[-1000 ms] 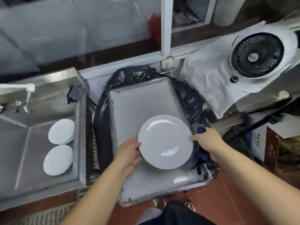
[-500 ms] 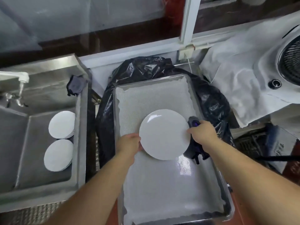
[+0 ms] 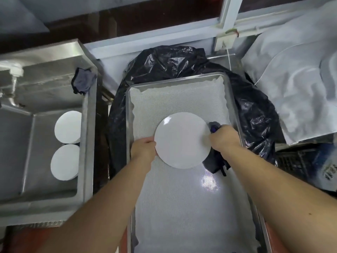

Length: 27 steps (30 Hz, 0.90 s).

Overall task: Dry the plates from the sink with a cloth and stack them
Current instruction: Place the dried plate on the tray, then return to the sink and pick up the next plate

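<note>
Plate (image 3: 182, 140), white and round, is held over the middle of a metal tray (image 3: 231, 99) lined with a pale mesh mat (image 3: 182, 207). Whether the plate hangs just above the mat or already rests on it cannot be told from this view.

The left hand (image 3: 143, 149) grips the plate's near-left rim, fingers curled under the edge and thumb on top. The right hand (image 3: 223, 136) holds the right rim together with a dark cloth (image 3: 215, 164), which is bunched under the palm and hangs down at the plate's near-right side; its fingers are curled around cloth and rim.

Two more groups of white plates (image 3: 66, 145) lie in the steel sink (image 3: 87, 161) to the left, well apart from the tray, so most of the job looks still ahead. Another dark rag (image 3: 83, 83) sits on the sink's far rim.

To do this step well, I would keep the left hand as the steady anchor and let the right hand work the cloth around the rim and across the face, turning the plate a little at a time. The underside probably needs a pass too, since water tends to collect there. The glossy surface looks slippery, so a firm pinch at the rim matters more than speed. Setting it flat on a bare part of the mat would give later plates a stable base to stack on.
</note>
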Motion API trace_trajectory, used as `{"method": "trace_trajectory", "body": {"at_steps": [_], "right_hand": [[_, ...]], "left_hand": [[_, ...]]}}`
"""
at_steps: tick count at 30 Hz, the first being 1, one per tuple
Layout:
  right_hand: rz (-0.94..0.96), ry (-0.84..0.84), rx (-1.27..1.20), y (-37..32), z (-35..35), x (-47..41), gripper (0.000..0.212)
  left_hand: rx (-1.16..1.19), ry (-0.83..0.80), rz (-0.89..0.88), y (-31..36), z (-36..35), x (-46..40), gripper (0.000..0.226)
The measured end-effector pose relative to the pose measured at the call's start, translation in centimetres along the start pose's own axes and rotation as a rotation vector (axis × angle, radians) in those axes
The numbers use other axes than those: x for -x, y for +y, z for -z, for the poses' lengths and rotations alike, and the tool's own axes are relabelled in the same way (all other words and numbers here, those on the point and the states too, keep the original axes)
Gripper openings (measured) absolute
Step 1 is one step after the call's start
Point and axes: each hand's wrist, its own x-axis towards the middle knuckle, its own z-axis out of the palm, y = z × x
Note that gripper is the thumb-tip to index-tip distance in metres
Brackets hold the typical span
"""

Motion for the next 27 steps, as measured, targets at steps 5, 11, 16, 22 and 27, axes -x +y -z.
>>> {"method": "trace_trajectory", "body": {"at_steps": [5, 11, 16, 22, 27], "right_hand": [[-0.013, 0.000, 0.031, 0.0, 0.1, -0.1, 0.010], [-0.018, 0.014, -0.029, 0.4, 1.1, 0.6, 0.020], [-0.033, 0.083, 0.047, 1.1, 2.5, 2.8, 0.018], [-0.017, 0.106, 0.044, 3.1, 4.2, 7.3, 0.017], [0.055, 0.039, 0.103, 4.0, 4.8, 12.2, 0.009]], "left_hand": [[-0.006, 0.016, -0.014, -0.5, -0.3, -0.8, 0.027], [0.023, -0.031, -0.029, -0.3, 0.1, -0.3, 0.028], [-0.121, -0.077, -0.073, -0.6, 1.5, 1.3, 0.036], [-0.221, -0.178, -0.149, -2.2, 3.6, 5.1, 0.043], [-0.491, -0.241, -0.331, -3.7, 5.9, 10.0, 0.046]]}}
